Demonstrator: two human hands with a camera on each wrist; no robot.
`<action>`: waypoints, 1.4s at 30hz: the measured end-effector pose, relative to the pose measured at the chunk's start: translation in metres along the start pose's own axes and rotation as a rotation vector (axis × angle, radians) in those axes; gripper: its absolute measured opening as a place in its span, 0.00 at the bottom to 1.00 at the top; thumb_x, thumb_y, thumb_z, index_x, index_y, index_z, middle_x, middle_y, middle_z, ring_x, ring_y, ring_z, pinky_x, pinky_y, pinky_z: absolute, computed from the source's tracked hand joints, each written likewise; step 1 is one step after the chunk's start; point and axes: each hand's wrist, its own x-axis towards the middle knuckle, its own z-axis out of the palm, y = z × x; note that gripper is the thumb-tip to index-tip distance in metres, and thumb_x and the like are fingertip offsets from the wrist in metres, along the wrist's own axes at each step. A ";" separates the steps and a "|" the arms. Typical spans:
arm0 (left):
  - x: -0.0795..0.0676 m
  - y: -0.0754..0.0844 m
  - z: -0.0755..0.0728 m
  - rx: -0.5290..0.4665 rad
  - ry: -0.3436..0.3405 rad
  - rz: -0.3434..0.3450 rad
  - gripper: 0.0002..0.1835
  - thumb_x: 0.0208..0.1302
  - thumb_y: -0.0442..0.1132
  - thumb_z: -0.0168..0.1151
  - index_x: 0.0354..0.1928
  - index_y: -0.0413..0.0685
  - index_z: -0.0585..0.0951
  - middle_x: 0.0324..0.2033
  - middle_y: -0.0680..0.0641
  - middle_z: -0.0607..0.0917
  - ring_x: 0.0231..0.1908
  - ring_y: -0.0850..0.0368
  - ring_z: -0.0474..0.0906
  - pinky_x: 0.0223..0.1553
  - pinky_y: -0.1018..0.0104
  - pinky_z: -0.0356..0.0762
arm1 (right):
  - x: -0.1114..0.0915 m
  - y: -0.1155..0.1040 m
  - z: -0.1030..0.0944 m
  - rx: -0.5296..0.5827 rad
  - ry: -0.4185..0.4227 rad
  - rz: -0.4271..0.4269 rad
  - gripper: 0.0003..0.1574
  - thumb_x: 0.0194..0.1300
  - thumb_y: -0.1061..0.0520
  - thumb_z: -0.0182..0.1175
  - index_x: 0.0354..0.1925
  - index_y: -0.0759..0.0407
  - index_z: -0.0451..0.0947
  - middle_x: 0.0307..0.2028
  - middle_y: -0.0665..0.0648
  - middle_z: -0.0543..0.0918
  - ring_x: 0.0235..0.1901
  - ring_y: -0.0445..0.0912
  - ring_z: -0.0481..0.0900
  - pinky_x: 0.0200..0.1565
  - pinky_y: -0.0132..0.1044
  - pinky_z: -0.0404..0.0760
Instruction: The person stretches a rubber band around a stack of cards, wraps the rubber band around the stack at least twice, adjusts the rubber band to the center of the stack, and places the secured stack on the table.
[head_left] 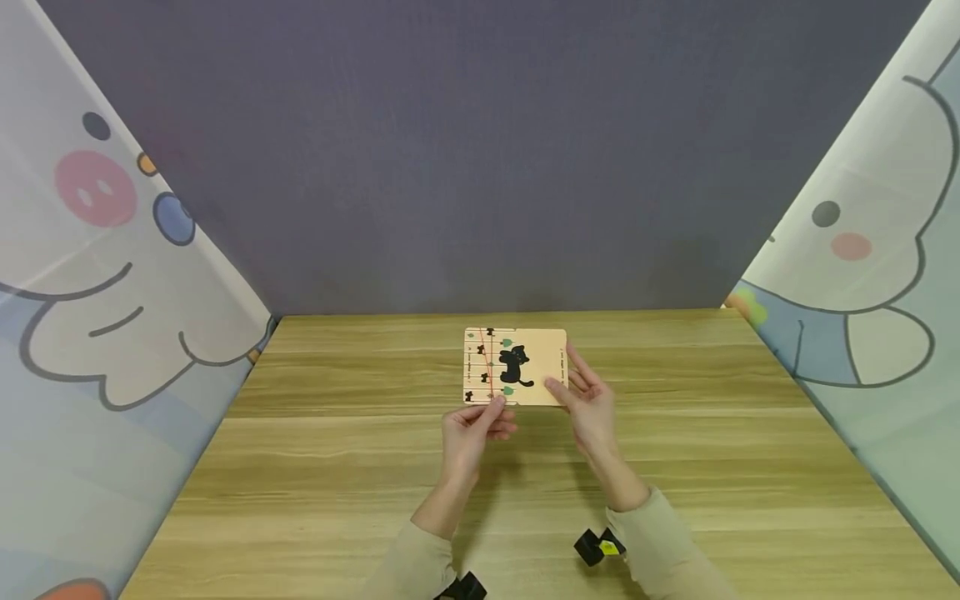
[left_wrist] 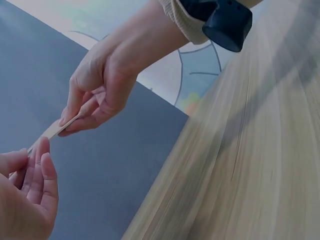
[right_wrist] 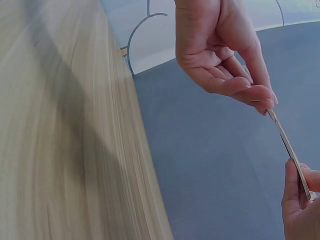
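Note:
A thin, stiff cream card [head_left: 550,358] with rounded corners is held up over the table, its face toward the head camera. It bears a black cat picture [head_left: 514,365] and, at left, a striped strip with small cats. A thin red line [head_left: 486,362] crosses that strip at a slant; whether it is thread or print I cannot tell. My left hand [head_left: 468,437] pinches the lower edge near the left corner, thumb on the face. My right hand [head_left: 592,408] grips the right edge, thumb in front and fingers behind. Both wrist views show the card [right_wrist: 286,142] nearly edge-on.
Below is a wood-grain table [head_left: 337,467]. A dark grey panel [head_left: 495,167] stands behind it. Cartoon-printed sheets hang at the left [head_left: 150,333] and right [head_left: 862,250]. Black wrist cameras [head_left: 592,547] sit by the sleeves.

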 end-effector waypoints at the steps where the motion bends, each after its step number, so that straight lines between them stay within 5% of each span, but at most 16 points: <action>1: 0.000 0.002 -0.001 0.014 -0.018 0.015 0.12 0.58 0.41 0.59 0.34 0.37 0.82 0.25 0.41 0.84 0.21 0.49 0.81 0.22 0.60 0.79 | 0.000 0.001 0.000 0.004 -0.008 -0.022 0.39 0.50 0.73 0.61 0.61 0.60 0.62 0.30 0.51 0.83 0.14 0.36 0.72 0.32 0.30 0.79; 3: -0.006 0.023 0.003 0.035 -0.059 0.041 0.11 0.59 0.38 0.58 0.34 0.35 0.82 0.24 0.41 0.83 0.20 0.52 0.81 0.21 0.63 0.79 | 0.006 0.011 -0.006 0.064 -0.044 -0.071 0.39 0.49 0.70 0.63 0.60 0.58 0.64 0.31 0.51 0.83 0.16 0.36 0.74 0.31 0.29 0.79; 5: -0.003 0.011 -0.003 0.070 -0.069 0.019 0.13 0.59 0.41 0.58 0.35 0.36 0.82 0.24 0.42 0.84 0.20 0.52 0.81 0.21 0.62 0.79 | 0.006 0.012 -0.006 0.078 -0.050 -0.087 0.39 0.48 0.69 0.64 0.59 0.57 0.65 0.31 0.51 0.83 0.17 0.36 0.75 0.31 0.28 0.79; 10: -0.005 0.011 -0.009 0.155 -0.128 -0.035 0.15 0.56 0.47 0.60 0.34 0.40 0.83 0.22 0.47 0.84 0.19 0.54 0.80 0.19 0.62 0.79 | 0.001 0.007 -0.003 0.037 -0.028 -0.062 0.40 0.47 0.68 0.65 0.59 0.58 0.65 0.32 0.52 0.83 0.21 0.38 0.78 0.33 0.29 0.78; 16: -0.031 0.107 0.013 0.301 -0.258 0.028 0.11 0.57 0.34 0.59 0.31 0.28 0.80 0.20 0.38 0.81 0.17 0.55 0.78 0.17 0.63 0.77 | 0.014 0.035 -0.023 0.122 -0.107 -0.116 0.39 0.49 0.69 0.64 0.60 0.59 0.64 0.35 0.59 0.82 0.23 0.42 0.80 0.32 0.32 0.79; 20: -0.030 0.137 0.016 0.440 -0.284 0.073 0.07 0.56 0.30 0.59 0.31 0.30 0.81 0.20 0.39 0.81 0.18 0.61 0.76 0.17 0.70 0.74 | 0.002 0.013 -0.012 0.079 -0.075 -0.090 0.40 0.49 0.70 0.63 0.60 0.62 0.62 0.34 0.56 0.82 0.23 0.40 0.80 0.32 0.30 0.79; 25: -0.013 0.140 0.005 0.576 -0.311 0.115 0.06 0.55 0.33 0.61 0.32 0.36 0.82 0.25 0.45 0.83 0.23 0.57 0.77 0.20 0.71 0.75 | -0.007 -0.004 -0.003 0.055 -0.004 0.032 0.39 0.51 0.77 0.56 0.61 0.64 0.60 0.31 0.52 0.83 0.24 0.40 0.80 0.34 0.30 0.78; 30: 0.005 0.152 -0.001 0.730 -0.361 0.184 0.06 0.57 0.36 0.61 0.34 0.41 0.83 0.29 0.50 0.84 0.28 0.59 0.77 0.24 0.71 0.76 | -0.010 -0.003 -0.006 0.053 -0.025 0.002 0.39 0.50 0.77 0.57 0.61 0.65 0.60 0.32 0.53 0.83 0.26 0.41 0.81 0.34 0.31 0.78; 38: 0.035 0.168 -0.005 0.888 -0.377 0.297 0.07 0.55 0.35 0.62 0.35 0.38 0.82 0.31 0.46 0.83 0.30 0.57 0.78 0.22 0.73 0.75 | 0.019 0.066 -0.051 0.137 -0.168 -0.127 0.41 0.49 0.73 0.61 0.61 0.58 0.63 0.40 0.62 0.81 0.30 0.47 0.81 0.34 0.34 0.79; 42: 0.049 0.169 -0.007 0.949 -0.374 0.334 0.10 0.54 0.35 0.63 0.38 0.37 0.81 0.36 0.43 0.82 0.36 0.52 0.78 0.27 0.70 0.77 | 0.018 0.067 -0.052 0.071 -0.164 -0.124 0.42 0.49 0.70 0.63 0.62 0.56 0.62 0.39 0.60 0.81 0.26 0.43 0.81 0.30 0.30 0.79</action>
